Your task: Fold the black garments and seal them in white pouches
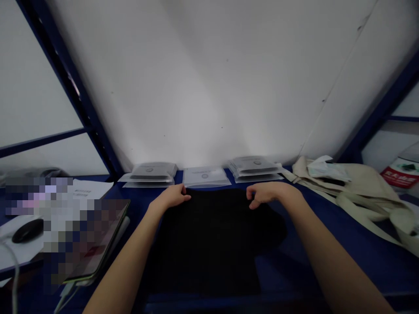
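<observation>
A black cloth garment [212, 240] lies spread on the dark blue table [294, 261], its folds lost in shadow. My left hand [172, 196] rests at the garment's far edge, fingers together; whether it grips the cloth is hidden. My right hand [265, 194] curls over the same far edge further right, with the cloth pinched in its fingers. Just beyond my hands lie several flat clear plastic packets [205, 176] in low stacks, not touched by either hand.
A beige canvas tote bag [353, 196] with long straps lies at the right. On the left are a black computer mouse [28, 230], papers [91, 188] and a dark tablet [98, 240], partly pixelated. A white wall [209, 78] rises behind the table.
</observation>
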A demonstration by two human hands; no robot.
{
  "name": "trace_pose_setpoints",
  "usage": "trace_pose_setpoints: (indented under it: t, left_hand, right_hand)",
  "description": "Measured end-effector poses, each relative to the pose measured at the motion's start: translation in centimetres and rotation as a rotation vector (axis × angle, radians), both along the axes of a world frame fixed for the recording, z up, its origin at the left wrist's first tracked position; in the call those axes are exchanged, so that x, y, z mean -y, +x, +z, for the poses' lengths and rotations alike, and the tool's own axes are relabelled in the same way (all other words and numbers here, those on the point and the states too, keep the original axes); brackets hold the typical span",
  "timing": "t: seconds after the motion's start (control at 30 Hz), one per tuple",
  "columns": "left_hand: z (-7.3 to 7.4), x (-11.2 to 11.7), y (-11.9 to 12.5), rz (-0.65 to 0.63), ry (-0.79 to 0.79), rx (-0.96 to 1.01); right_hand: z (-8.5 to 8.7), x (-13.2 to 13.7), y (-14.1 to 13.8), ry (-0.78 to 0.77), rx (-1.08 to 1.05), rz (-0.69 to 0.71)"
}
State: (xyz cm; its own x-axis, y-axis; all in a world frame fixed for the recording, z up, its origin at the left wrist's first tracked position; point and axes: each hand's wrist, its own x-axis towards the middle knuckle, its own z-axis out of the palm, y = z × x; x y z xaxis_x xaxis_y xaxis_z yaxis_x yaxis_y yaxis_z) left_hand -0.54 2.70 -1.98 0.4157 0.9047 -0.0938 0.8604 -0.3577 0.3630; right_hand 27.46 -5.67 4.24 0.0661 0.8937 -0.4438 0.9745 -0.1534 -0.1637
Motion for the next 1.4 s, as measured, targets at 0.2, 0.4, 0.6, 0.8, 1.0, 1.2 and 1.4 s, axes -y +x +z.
trace_pose_setpoints:
  t: [0.2,0.4,0.6,0.8,1.0,1.2,1.4]
  left_hand:
    - [0.4,1.0,0.4,0.069,-0.016,-0.116]
    - [1.1,2.0,0.8,0.118,-0.035,-0.164]
    - [1.2,2.6,1.1,0.081,-0.003,-0.230]
    - [1.4,3.3,1.9,0.074,-0.117,-0.349]
    - [1.3,3.5,2.1,0.048,-0.178,-0.329]
    - [2.3,4.9,2.7,0.094,-0.182,-0.329]
    - [2.7,10.6,1.4,0.107,-0.109,-0.255]
  right_hand:
    - [1.1,1.3,0.2,-0.054,-0.243,0.197]
    - [1.5,2.2,-0.5,-0.413,-0.368,0.255]
    - [-1.3,0.1,-2.2,-0.442,0.004,0.023]
    - [-1.8,-0.3,-1.5,-0.175,0.109,0.025]
    - [-0.7,0.6,-1.1,-0.064,0.083,0.020]
    - [-1.3,2.9,-2.0,0.199,0.001,0.041]
    - [-3.3,8.0,-3.1,0.452,-0.091,0.049]
